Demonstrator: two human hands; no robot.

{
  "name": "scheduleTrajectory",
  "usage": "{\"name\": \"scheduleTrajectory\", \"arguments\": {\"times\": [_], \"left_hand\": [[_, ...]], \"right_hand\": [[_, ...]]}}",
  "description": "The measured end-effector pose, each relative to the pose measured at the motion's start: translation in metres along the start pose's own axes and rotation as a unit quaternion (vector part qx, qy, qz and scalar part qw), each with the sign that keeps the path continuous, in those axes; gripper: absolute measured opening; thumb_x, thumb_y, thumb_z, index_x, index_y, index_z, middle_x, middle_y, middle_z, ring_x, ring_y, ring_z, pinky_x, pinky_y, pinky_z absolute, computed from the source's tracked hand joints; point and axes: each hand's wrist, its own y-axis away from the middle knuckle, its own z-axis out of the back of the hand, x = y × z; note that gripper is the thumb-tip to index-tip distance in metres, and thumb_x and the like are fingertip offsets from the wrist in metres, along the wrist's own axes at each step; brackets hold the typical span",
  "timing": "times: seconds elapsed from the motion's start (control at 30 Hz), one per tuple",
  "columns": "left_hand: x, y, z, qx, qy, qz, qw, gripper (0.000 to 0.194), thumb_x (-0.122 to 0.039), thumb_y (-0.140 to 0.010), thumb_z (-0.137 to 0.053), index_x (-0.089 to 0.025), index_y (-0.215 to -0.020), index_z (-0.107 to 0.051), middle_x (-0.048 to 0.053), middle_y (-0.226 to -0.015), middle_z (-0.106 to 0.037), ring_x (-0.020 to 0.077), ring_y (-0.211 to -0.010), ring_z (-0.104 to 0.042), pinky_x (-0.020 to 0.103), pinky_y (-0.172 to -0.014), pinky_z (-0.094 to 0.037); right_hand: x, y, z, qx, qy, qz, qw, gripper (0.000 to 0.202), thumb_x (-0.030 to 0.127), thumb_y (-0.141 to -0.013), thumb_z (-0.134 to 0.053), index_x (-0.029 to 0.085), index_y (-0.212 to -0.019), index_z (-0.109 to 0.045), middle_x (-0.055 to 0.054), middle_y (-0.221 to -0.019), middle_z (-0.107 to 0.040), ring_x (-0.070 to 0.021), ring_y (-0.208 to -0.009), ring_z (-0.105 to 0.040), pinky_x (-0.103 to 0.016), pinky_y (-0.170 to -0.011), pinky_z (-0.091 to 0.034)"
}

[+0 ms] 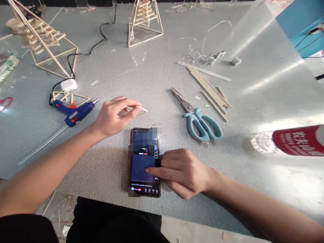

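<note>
My left hand (113,114) pinches a small frame of thin wooden sticks (141,110) between thumb and forefinger, just above the grey table (152,77). My right hand (181,172) rests on a phone (144,162) that lies flat near the table's front edge; its forefinger touches the lit screen. The phone sits directly below the stick frame.
Teal-handled scissors (199,119) lie right of the phone, with a bundle of wooden sticks (210,89) behind them. A blue glue gun (73,111) and a white earbud case (68,85) lie at left. Two stick pyramids (40,37) (144,20) stand at the back. A red-labelled bottle (296,140) lies at right.
</note>
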Motion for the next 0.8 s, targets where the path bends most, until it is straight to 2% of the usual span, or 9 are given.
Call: {"name": "scheduleTrajectory", "arguments": {"times": [0.5, 0.8], "left_hand": [[0.0007, -0.0003, 0.0002, 0.007, -0.003, 0.008, 1.000, 0.010, -0.021, -0.097, -0.065, -0.016, -0.099, -0.073, 0.003, -0.089, -0.077, 0.0104, -0.074, -0.066, 0.023, -0.070, -0.053], [0.0011, -0.0003, 0.0000, 0.007, 0.009, 0.008, 1.000, 0.010, -0.021, -0.096, -0.066, -0.016, -0.099, -0.074, 0.004, -0.090, -0.077, 0.0111, -0.076, -0.068, 0.024, -0.070, -0.055]], "right_hand": [[0.0007, -0.0018, 0.0003, -0.009, 0.007, 0.000, 1.000, 0.038, 0.015, -0.093, -0.038, 0.010, -0.123, -0.061, -0.002, -0.070, -0.063, -0.0165, -0.055, -0.053, -0.033, -0.051, -0.042], [0.0012, -0.0022, 0.0004, -0.007, 0.002, -0.002, 1.000, 0.038, 0.015, -0.094, -0.037, 0.011, -0.123, -0.061, -0.001, -0.070, -0.063, -0.0164, -0.054, -0.052, -0.033, -0.051, -0.042]]}}
